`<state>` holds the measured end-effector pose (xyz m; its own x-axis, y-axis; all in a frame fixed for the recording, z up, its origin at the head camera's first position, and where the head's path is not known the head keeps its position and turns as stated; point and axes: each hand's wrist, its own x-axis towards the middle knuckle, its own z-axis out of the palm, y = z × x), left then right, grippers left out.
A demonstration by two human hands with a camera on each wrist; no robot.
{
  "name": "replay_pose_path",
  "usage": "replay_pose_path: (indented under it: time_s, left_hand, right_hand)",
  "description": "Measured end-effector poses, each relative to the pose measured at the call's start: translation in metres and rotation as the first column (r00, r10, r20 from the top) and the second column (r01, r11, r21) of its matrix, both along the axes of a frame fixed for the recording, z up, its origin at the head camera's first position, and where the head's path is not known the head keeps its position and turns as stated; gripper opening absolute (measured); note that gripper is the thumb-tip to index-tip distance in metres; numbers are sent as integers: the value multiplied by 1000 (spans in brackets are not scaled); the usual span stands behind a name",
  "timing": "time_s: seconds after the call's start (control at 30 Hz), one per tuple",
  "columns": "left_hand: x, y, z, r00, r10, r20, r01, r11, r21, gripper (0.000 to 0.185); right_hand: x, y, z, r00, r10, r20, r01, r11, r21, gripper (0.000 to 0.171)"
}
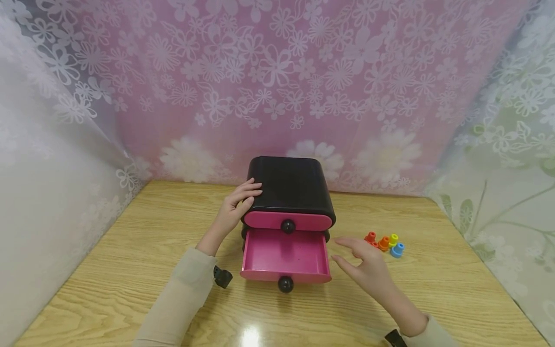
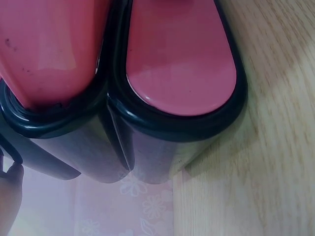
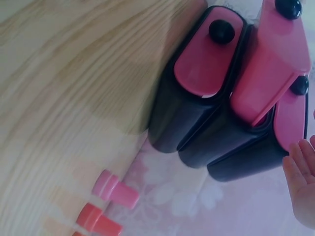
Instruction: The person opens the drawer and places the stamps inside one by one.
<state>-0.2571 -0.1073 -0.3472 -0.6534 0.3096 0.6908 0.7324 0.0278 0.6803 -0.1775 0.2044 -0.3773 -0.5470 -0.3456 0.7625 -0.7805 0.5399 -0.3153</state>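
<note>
A black cabinet (image 1: 290, 185) with pink drawers stands on the table. Its middle drawer (image 1: 282, 255) is pulled out, with nothing lying in it apart from tiny specks; the top drawer (image 1: 264, 220) is closed. My left hand (image 1: 236, 202) rests on the cabinet's upper left edge, fingers over the top; only part of this hand (image 2: 9, 196) shows in the left wrist view. Just right of the pulled-out drawer, my right hand (image 1: 368, 265) hovers with thumb and fingers spread apart, holding nothing. The right wrist view also shows the closed bottom drawer (image 3: 204, 71).
Right of my right hand, several small plastic pegs stand grouped on the table: red (image 1: 370, 236), orange (image 1: 383, 243), yellow (image 1: 393, 239) and blue (image 1: 397, 249). A flowered curtain (image 1: 277, 96) hangs behind the wooden table (image 1: 143, 250), with more curtain at both sides.
</note>
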Motion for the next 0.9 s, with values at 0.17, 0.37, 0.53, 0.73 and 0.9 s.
replay_pose_path:
  time_s: [0.17, 0.37, 0.53, 0.73, 0.9]
  left_hand:
    - [0, 0, 0, 1000, -2, 2, 2, 1000, 0, 26]
    - [0, 0, -1, 1000, -4, 7, 4, 1000, -3, 26]
    - [0, 1, -1, 1000, -7, 11, 7, 1000, -1, 26]
    - [0, 1, 0, 1000, -7, 6, 7, 1000, 5, 26]
    - [0, 1, 0, 1000, -7, -3, 8, 1000, 10, 26]
  right_hand:
    - [-3, 11, -1, 999, -42, 22, 43, 999, -18, 29]
    - [-5, 24, -2, 995, -104, 2, 104, 994, -21, 37]
    - [-4, 34, -2, 984, -176, 32, 177, 984, -28, 39]
    - [-6, 48, -2, 968, -247, 45, 248, 969, -4, 37]
    - [-9, 62, -5, 946, -294, 134, 301, 953, -34, 33]
